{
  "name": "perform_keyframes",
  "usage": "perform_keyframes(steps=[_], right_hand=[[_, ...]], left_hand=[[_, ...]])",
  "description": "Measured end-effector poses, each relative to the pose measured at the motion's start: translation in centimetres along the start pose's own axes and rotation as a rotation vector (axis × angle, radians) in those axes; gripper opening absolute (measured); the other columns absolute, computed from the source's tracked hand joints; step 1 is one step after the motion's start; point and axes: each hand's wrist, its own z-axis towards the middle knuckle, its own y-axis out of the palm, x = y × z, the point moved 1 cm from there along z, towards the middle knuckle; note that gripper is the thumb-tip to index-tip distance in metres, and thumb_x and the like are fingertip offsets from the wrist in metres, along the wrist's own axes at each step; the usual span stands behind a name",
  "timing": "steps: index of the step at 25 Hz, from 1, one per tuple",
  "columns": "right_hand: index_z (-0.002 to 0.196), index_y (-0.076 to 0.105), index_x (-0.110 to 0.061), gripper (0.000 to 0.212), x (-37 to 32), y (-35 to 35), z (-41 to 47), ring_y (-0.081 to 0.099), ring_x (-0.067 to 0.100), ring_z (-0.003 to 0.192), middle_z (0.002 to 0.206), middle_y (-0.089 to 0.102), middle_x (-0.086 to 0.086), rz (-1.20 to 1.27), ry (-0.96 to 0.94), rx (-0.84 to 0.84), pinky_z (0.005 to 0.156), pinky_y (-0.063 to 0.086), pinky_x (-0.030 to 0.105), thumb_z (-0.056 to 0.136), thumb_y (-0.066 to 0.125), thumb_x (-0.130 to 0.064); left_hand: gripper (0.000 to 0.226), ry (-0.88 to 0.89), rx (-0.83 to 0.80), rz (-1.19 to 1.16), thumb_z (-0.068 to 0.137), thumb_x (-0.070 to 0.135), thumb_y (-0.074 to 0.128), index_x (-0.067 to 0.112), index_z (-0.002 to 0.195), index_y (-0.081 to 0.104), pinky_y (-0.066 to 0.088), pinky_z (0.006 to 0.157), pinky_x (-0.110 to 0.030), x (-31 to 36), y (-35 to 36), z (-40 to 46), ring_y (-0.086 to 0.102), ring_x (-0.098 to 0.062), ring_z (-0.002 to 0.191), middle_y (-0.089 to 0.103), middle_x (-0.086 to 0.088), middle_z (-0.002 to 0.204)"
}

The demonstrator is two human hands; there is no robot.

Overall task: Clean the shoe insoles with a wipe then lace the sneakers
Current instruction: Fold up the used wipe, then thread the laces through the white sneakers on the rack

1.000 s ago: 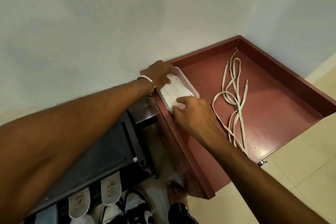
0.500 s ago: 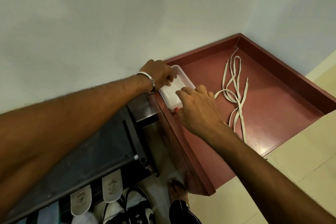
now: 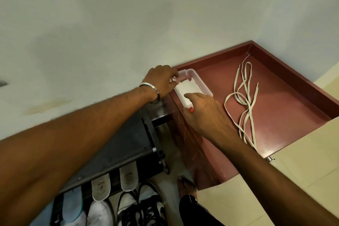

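Clear plastic is what both hands work at, centre frame: the left hand (image 3: 160, 80) grips the far end of the wipe box (image 3: 199, 83), while the right hand (image 3: 203, 110) reaches its fingers onto the white wipe (image 3: 185, 89), grip unclear. This looks like step 1, fetching a wipe; next, peel 1 sheet free. Laces (image 3: 244, 95) lie right on the maroon worktop (image 3: 286, 108); insoles (image 3: 128, 177) and sneakers (image 3: 143, 205) wait at lower centre.

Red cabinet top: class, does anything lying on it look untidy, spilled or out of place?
Only the laces: they lie loose in a tangled heap on the cabinet top, not threaded in any shoe. The wipe box sits squarely by the wall. Nothing looks spilled or damaged.
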Motion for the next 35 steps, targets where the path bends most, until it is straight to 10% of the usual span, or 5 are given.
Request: perform_keyframes(steps=[20, 35], right_hand=[[0.144, 0.041, -0.019, 0.054, -18.9, -2.9, -15.3, 0.048, 0.027, 0.127, 0.143, 0.049, 0.004, -0.125, -0.301, -0.260, 0.102, 0.044, 0.042, 0.095, 0.053, -0.038], [0.131, 0.053, -0.013, 0.041, -35.5, 11.5, -24.6, 0.054, 0.032, 0.117, 0.131, 0.057, 0.010, -0.064, -0.518, -0.571, 0.094, 0.048, 0.043, 0.093, 0.052, -0.029]], left_hand=[[0.030, -0.465, 0.056, -0.121, 0.093, 0.036, 0.058, 0.029, 0.122, 0.058, 0.045, 0.097, -0.040, -7.0, -11.4, -36.2, 0.057, -0.020, 0.113, 0.059, 0.003, 0.124], [0.013, -0.991, 0.029, -0.351, 0.090, 0.031, 0.060, 0.029, 0.100, 0.068, 0.048, 0.079, -0.027, -14.5, -5.5, -61.1, 0.065, -0.020, 0.094, 0.071, 0.005, 0.102]])
